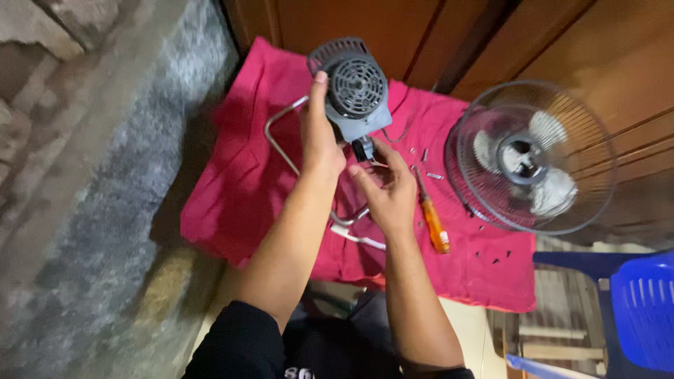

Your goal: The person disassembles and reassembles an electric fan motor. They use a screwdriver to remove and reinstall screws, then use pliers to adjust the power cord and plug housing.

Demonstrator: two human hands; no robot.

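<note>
**Fan motor in hand, over red cloth**

Your left hand (319, 144) grips grey motor housing (354, 91), held above red cloth (239, 182). Right hand (390, 189) pinches at its underside connector. Risk: loose screws (430, 165) nr screwdriver (432, 217) could scatter if the motor slips.

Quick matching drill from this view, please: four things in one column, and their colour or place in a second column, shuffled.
1 fan motor housing
2 screwdriver
3 fan guard with blades
4 plastic chair

a blue, lower right corner
b orange handle, lying on the red cloth
c grey, held up in the left hand
d on its own, right of the cloth

Pairs: 1-c, 2-b, 3-d, 4-a
</note>
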